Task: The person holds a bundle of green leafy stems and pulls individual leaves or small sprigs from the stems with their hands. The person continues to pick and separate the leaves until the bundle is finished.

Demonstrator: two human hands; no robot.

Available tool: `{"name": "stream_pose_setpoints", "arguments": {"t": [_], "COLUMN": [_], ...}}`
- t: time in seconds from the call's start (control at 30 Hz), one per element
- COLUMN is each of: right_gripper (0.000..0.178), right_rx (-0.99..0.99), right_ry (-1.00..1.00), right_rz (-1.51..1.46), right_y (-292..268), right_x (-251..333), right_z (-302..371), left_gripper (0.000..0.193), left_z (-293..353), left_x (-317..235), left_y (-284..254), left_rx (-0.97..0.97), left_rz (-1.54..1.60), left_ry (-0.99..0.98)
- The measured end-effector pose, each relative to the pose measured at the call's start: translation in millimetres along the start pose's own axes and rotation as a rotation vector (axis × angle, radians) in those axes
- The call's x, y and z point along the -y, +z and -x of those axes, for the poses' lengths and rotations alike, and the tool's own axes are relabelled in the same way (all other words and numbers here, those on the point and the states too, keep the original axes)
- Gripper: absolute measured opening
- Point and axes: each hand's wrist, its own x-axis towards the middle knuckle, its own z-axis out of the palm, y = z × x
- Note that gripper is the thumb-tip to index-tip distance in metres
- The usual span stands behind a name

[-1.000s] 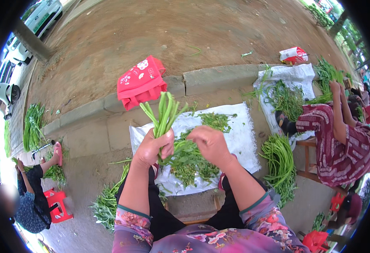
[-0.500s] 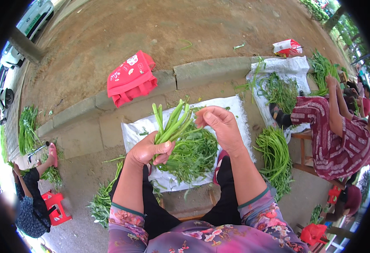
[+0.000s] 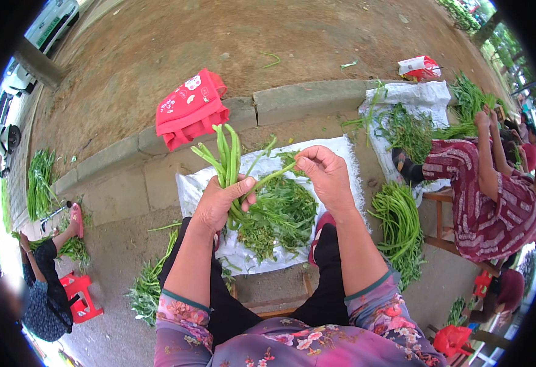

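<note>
My left hand (image 3: 220,203) is closed round a bunch of green vegetable stems (image 3: 227,156), their cut ends fanning upward over my lap. One stem (image 3: 272,176) slants out of the bunch to the right, and my right hand (image 3: 327,178) pinches its tip between thumb and fingers. Below both hands a heap of stripped green leaves (image 3: 283,214) lies on a white woven sheet (image 3: 342,153) between my feet. The lower ends of the held stems are partly hidden behind my left hand.
Untrimmed greens lie beside me, one pile (image 3: 396,226) at right and another (image 3: 147,293) at left. A red bag (image 3: 190,110) rests on the curb (image 3: 311,101). Another person (image 3: 482,196) sits at right by a second white sheet (image 3: 424,98); a red stool (image 3: 81,298) stands far left.
The bunch in my left hand has tilted more upright and its stems have spread. My right hand has moved slightly down and now holds the tip of one stem drawn out sideways.
</note>
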Motion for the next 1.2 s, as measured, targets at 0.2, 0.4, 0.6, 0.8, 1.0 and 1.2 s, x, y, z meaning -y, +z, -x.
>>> {"name": "stream_pose_setpoints", "arguments": {"t": [0.2, 0.4, 0.6, 0.8, 1.0, 1.2], "right_gripper": [0.013, 0.015, 0.012, 0.011, 0.009, 0.004], "right_rx": [0.012, -0.056, 0.023, 0.087, 0.109, 0.106], "right_ry": [-0.001, -0.053, -0.146, -0.348, -0.404, -0.441], "right_rz": [0.007, 0.127, 0.290, 0.447, 0.531, 0.605], "right_y": [7, -4, -11, -7, -3, -2], "right_x": [0, 1, 2, 8, 6, 5], "right_z": [0, -2, 0, 3, 4, 5], "left_gripper": [0.024, 0.023, 0.024, 0.025, 0.024, 0.021], "left_z": [-1, 2, 2, 2, -1, -4], "left_x": [2, 2, 2, 2, 3, 4], "left_y": [1, -8, -12, -8, -8, -9], "left_rx": [-0.025, -0.008, 0.000, -0.029, -0.020, -0.012], "left_rz": [-0.099, -0.008, 0.046, 0.066, 0.063, 0.041], "left_ry": [0.012, 0.064, 0.062, 0.071, 0.061, 0.065]}}
